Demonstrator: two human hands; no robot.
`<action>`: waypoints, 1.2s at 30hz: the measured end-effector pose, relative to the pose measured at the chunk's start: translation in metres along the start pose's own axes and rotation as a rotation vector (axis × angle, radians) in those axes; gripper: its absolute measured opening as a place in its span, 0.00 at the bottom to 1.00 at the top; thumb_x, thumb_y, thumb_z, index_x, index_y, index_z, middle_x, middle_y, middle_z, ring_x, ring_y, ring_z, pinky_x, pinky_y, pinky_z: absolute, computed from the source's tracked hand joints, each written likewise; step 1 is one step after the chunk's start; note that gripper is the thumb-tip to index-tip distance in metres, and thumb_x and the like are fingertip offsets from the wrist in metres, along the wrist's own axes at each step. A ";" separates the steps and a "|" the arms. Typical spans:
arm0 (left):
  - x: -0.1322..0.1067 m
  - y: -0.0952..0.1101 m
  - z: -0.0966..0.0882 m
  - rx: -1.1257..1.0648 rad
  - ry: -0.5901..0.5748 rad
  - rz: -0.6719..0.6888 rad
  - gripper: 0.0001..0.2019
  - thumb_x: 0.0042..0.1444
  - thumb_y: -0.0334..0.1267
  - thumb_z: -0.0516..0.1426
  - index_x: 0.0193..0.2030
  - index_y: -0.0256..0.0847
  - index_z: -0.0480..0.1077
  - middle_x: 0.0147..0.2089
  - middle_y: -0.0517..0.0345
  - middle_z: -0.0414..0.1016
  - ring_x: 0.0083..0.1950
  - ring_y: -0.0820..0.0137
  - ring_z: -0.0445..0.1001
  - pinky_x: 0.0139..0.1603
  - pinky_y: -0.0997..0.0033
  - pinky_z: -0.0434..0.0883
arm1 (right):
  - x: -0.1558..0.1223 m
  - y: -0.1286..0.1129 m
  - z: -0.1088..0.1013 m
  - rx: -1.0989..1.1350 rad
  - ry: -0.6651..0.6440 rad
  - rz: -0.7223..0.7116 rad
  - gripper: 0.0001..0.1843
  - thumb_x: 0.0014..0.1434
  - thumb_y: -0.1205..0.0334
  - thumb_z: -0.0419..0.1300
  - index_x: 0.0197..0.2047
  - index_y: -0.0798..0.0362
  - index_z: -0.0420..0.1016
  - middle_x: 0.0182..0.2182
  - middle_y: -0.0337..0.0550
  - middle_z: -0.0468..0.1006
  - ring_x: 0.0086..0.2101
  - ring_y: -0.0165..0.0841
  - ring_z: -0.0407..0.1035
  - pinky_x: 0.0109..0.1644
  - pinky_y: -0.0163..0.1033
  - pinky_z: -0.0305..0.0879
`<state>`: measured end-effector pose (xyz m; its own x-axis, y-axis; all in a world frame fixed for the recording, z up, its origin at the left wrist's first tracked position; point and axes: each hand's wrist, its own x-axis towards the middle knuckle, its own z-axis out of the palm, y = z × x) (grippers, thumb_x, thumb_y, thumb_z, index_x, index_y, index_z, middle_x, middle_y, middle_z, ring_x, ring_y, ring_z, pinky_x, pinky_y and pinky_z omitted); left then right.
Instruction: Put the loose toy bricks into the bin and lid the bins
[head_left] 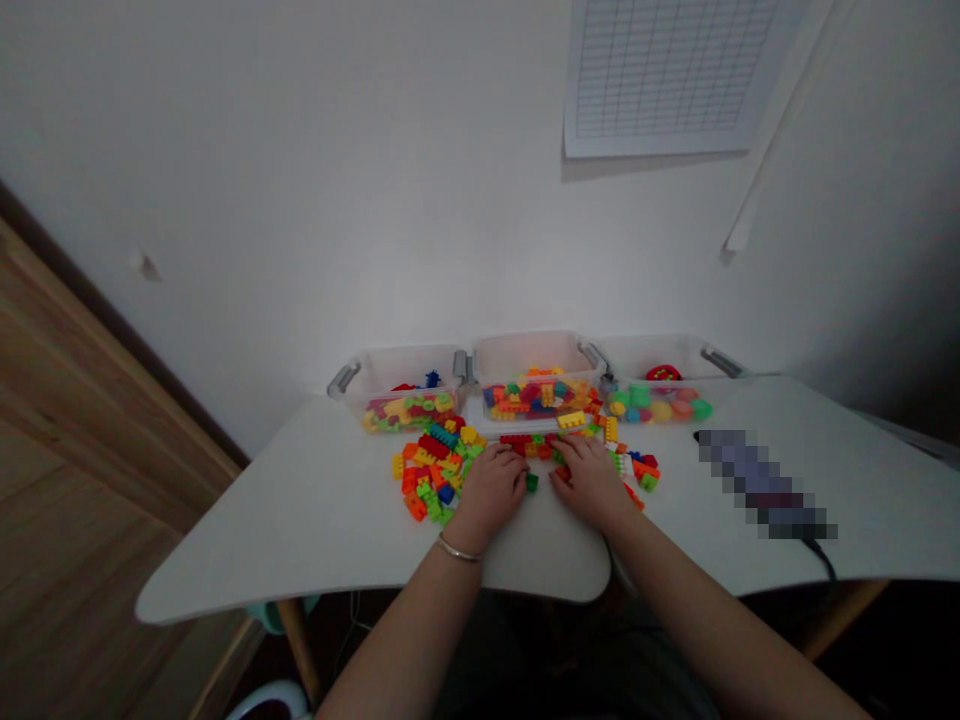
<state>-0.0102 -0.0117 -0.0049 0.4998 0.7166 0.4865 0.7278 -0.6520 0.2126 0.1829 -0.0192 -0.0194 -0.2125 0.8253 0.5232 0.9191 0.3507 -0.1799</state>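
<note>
A row of red toy building bricks (516,440), with orange and green ones against it, lies at the middle of the white table. My left hand (493,488) is curled against its left part, the fingertips partly hidden. At the other end, the fingers of my right hand (589,480) bend onto the bricks. A dark green brick (532,482) sits by my left thumb. Beside my left hand spreads a pile of mixed bricks (431,470). More loose bricks (643,468) lie right of my right hand, and a yellow brick (571,421) rests just beyond it.
Three clear bins stand along the wall: the left bin (397,360) and middle bin (525,348) hold bricks, the right bin (637,352) colourful round pieces. A blurred-out device (757,485) with a cable lies on the right of the table (300,540). A gridded sheet (667,80) hangs above.
</note>
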 end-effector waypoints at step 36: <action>0.000 0.001 -0.001 -0.002 -0.006 0.001 0.09 0.58 0.32 0.54 0.40 0.40 0.76 0.41 0.53 0.78 0.49 0.64 0.69 0.55 0.59 0.68 | 0.007 -0.010 -0.005 -0.087 -0.066 -0.004 0.09 0.59 0.66 0.53 0.41 0.54 0.72 0.39 0.49 0.75 0.43 0.41 0.66 0.50 0.45 0.62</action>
<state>-0.0099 -0.0123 -0.0033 0.5037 0.7172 0.4816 0.7264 -0.6533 0.2133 0.1734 -0.0192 -0.0099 -0.2352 0.8522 0.4673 0.9429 0.3167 -0.1029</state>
